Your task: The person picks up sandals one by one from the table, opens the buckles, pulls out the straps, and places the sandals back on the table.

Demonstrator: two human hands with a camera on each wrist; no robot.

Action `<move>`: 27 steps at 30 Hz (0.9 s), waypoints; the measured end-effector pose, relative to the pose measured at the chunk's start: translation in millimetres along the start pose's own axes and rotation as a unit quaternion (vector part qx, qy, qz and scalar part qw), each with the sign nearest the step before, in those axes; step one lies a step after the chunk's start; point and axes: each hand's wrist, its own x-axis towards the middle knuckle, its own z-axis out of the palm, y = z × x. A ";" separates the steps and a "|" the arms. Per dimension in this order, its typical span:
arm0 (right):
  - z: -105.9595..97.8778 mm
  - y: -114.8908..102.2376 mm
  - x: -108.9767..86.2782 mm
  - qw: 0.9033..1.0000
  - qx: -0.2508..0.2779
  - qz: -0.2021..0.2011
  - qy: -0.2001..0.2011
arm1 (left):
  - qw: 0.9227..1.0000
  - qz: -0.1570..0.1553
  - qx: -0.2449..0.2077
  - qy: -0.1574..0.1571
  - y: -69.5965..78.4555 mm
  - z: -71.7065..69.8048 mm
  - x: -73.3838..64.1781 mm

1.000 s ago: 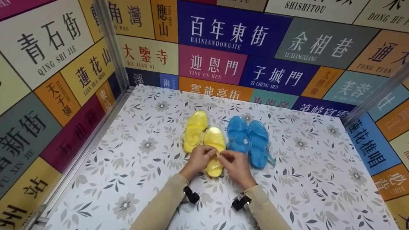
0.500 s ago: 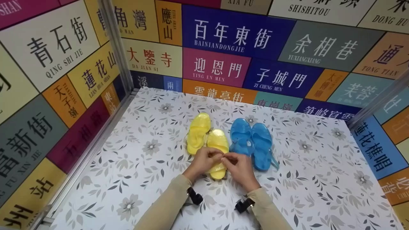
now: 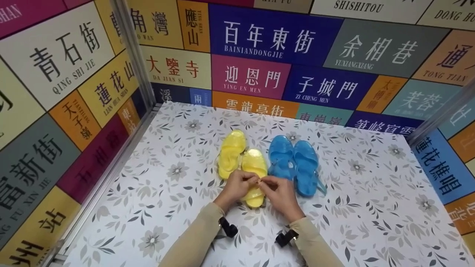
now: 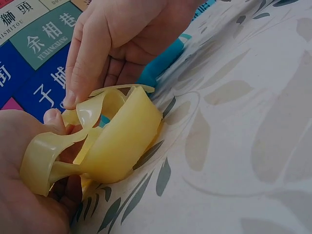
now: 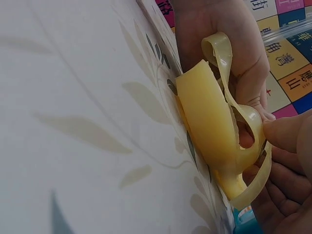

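Note:
A yellow jelly sandal (image 3: 254,160) lies on the patterned table with its toe pointing away from me. Over its heel end my left hand (image 3: 236,188) and right hand (image 3: 281,192) meet, fingertips together. Both pinch the thin ankle strap (image 4: 90,113) of this sandal, one from each side. In the right wrist view the strap loops up from the heel (image 5: 207,114) and passes between the thumbs and fingers. The fingertips hide the spot where the strap parts meet. The second yellow sandal (image 3: 232,148) lies just to the left and slightly farther off.
Two blue jelly sandals (image 3: 281,148) lie side by side to the right, close to my right hand; a loose strap (image 3: 322,185) sticks out from the outer one. Wall panels (image 3: 252,76) with street names border the table (image 3: 178,222) at the back and sides.
The view has shifted slightly. Both hands stay at the yellow sandal's strap, and their fingertips have drawn closer together. The sandals lie as before.

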 end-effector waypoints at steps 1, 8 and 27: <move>-1.3 -0.1 0.3 1.000 0.000 -0.001 0.001 | 1.000 -0.005 -0.001 -0.001 0.8 0.7 0.7; -6.7 0.5 2.7 1.000 -0.014 -0.003 0.008 | 1.000 -0.008 -0.015 -0.025 4.7 3.8 4.1; -1.4 -1.6 -2.8 1.000 0.001 0.015 -0.002 | 1.000 0.002 -0.015 0.003 0.0 2.8 -0.6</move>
